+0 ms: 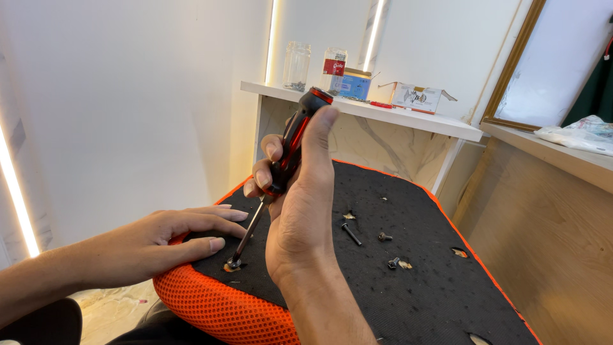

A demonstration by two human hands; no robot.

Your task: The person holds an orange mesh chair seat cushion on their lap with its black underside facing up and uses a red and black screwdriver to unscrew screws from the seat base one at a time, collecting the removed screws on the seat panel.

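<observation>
Two hands are working on the black fabric underside (408,275) of an orange mesh seat cushion (217,310). Right hand (300,211) fingers are clenching the black-and-red screwdriver (287,160), its tip resting in a screw hole (233,264) near the cushion edge. Left hand (169,239) fingers are lying flat, pressing the fabric beside the tip. Loose bolts (351,233) are lying nearby. Glass jars (297,64) are standing on the white shelf (408,118), one holding small dark hardware.
</observation>
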